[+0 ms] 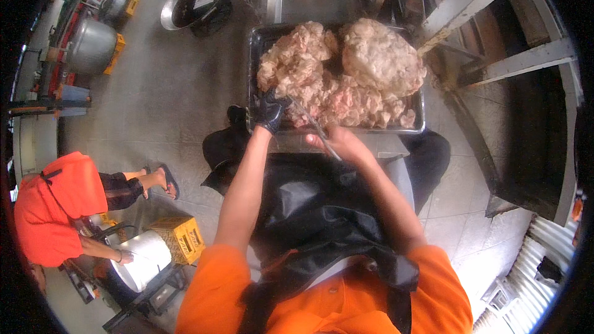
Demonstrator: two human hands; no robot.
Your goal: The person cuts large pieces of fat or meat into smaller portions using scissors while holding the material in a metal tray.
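Note:
A rectangular metal tray [420, 118] lies before me, piled with pale, pinkish raw meat or fat [301, 72]. A large rounded lump [383, 55] of the same kind fills its back right part. My left hand [270, 110], in a black glove, rests against the pile at the tray's front left; whether its fingers grip a piece cannot be told. My bare right hand [341, 144] is at the tray's front edge, closed on a long, thin metal tool [312, 119], perhaps a knife or sharpening steel. The tool's far end points towards my gloved hand and the pile.
A wide metal bowl [194, 2] stands beyond the tray on the left. A large metal pot [93, 45] is farther left. A person in orange [62, 208] bends over a white bucket [141, 260] beside a yellow crate [178, 239]. Metal frame beams [473, 4] rise at the right.

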